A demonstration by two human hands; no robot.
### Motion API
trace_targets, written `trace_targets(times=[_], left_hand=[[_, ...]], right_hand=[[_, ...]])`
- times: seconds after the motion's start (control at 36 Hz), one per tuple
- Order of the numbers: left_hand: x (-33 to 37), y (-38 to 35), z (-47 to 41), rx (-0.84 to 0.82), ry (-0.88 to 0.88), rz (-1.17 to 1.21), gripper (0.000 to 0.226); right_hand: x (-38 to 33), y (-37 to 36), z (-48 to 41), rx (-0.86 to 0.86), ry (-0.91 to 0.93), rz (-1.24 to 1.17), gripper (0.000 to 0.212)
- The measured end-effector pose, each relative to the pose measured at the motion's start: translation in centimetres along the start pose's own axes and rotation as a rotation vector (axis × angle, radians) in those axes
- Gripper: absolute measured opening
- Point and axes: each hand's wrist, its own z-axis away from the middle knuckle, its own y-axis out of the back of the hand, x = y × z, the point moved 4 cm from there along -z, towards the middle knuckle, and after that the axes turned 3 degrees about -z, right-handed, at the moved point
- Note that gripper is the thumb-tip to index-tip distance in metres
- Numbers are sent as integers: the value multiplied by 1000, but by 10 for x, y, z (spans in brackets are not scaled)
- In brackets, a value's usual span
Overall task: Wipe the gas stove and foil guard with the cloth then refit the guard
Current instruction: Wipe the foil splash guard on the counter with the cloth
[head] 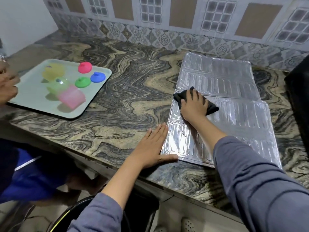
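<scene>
The silver foil guard [234,91] lies flat and unfolded on the marble counter, right of centre. My right hand [194,106] presses a black cloth [211,108] down on the guard's middle panel near its left edge. Flat on the counter, my left hand [153,148] has its fingers together, and its fingertips and thumb touch the guard's near left corner. A black shape at the right edge [299,91] may be the gas stove; only its corner shows.
A pale tray [33,97] at the left holds coloured plastic lids and cups. Another person's hand [6,82] and blue clothing [30,178] are at the far left. The tiled wall [150,22] runs behind the counter. The counter's front edge [117,168] runs diagonally below my arms.
</scene>
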Motion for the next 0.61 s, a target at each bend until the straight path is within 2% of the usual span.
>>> trace_targets(times=[0.17,0.39,0.61], left_hand=[[1,2,1,-15,10,12,110],[13,-3,12,75,153,32,106],[22,-6,21,79,264,75,98]], right_hand=[[-2,-2,10,-76,269,78,52],[-4,-2,48,-162,418,89,51],[-4,-2,88,-197,511,94,52]])
